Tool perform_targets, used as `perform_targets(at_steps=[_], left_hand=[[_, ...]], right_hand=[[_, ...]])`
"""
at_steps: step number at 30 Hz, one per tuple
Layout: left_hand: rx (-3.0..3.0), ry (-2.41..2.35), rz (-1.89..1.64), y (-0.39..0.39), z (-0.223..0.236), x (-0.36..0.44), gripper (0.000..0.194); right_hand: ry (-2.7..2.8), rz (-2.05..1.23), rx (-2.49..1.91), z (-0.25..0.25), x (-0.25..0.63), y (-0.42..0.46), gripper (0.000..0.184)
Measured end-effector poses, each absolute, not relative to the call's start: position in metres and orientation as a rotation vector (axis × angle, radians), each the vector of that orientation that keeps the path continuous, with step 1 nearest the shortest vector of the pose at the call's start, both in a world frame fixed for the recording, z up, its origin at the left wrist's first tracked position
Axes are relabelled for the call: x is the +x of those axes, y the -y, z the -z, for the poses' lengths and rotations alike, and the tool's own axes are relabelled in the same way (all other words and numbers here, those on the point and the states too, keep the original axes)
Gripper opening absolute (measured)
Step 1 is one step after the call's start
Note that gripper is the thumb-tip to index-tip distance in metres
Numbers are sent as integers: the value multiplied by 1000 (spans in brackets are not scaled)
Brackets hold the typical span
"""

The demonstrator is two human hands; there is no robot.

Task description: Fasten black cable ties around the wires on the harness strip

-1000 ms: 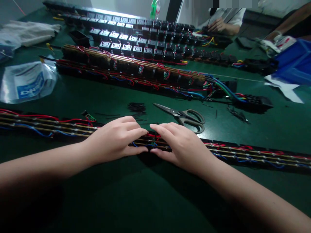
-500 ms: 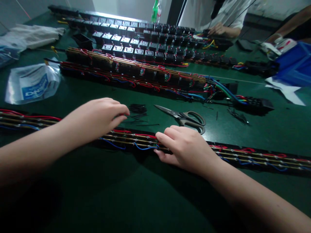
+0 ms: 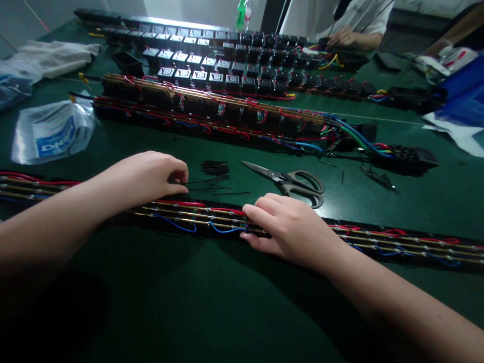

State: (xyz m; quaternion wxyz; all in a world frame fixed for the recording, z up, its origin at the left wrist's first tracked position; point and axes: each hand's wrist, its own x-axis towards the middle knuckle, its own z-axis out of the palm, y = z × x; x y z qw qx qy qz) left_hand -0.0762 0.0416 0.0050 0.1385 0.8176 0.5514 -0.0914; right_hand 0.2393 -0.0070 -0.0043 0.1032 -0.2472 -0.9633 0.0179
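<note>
A long black power strip [image 3: 223, 218] lies across the table, its brass bars and red and blue wires facing up. My right hand [image 3: 287, 224] is closed around its middle, thumb on the near edge and fingers on the far one. Just beyond the strip, my left hand [image 3: 161, 174] has thumb and forefinger pinched at the end of a thin black cable tie [image 3: 202, 181]. More loose ties lie beside it, with a small bundle of black ties [image 3: 215, 167] behind. Scissors [image 3: 291, 181] with grey handles rest beyond my right hand, points to the left.
Farther back are wired strips [image 3: 212, 108] and rows of black socket modules [image 3: 215, 77]. A clear plastic bag [image 3: 55, 132] lies at left. Black offcuts [image 3: 378, 177] and a blue bag [image 3: 463, 98] are at right. Another person's hand [image 3: 344, 38] works at the far side.
My left hand has drawn slightly left from the bundle, and a cable tie now trails from its fingertips. My right hand keeps its hold on the strip. The view has shifted slightly.
</note>
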Motion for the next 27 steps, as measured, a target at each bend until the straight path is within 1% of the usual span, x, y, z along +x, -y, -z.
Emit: perform_targets(at_steps=[5,10,15,22,27], left_hand=[[2374,-1608,236,-40,-1,-71,35],[2376,-1650,257,-39,1,-70,26],[2383,-1650,282,-40,1,-70,27],[2384,-1601,342,-43,3,-73,23],[2369,-1592,320,-44,2,-74,26]], right_hand=[[2843,-61,-732,4,240,6,25],[2846,-67,-736,4,240,7,26],[2844,-67,-742,4,240,7,25],[2824,-70,-732,7,239,5,26],[2825,-64,-738,6,239,5,26]])
